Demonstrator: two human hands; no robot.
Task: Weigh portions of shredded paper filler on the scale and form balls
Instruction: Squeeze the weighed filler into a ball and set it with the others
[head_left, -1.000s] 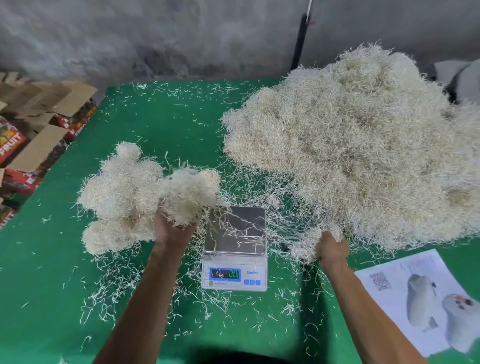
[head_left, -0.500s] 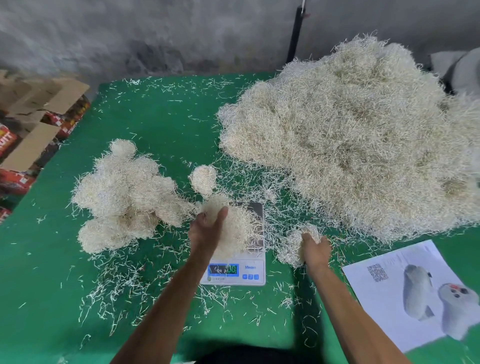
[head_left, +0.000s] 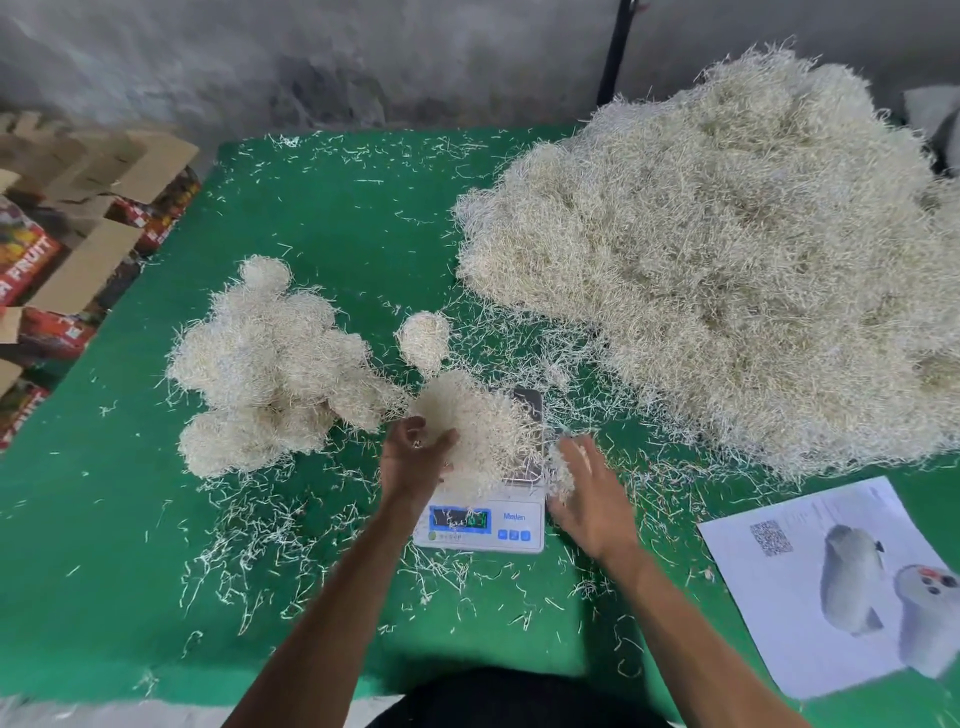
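Heaped on the digital scale (head_left: 480, 522): a fluffy portion of shredded paper filler (head_left: 475, 421), left hand (head_left: 415, 460) loosely curled against its near edge, gripping nothing; right hand (head_left: 589, 496), fingers outspread, touching a wispy tuft (head_left: 560, 467) beside the platform, atop green felt table (head_left: 130, 519).

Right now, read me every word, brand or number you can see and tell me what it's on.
"Meilen", roughly, blurred: front panel of the scale.
"FRUIT": red carton at far left.
Scale display: digits lit, unreadable.
QR code on the printed sheet: no legible text.
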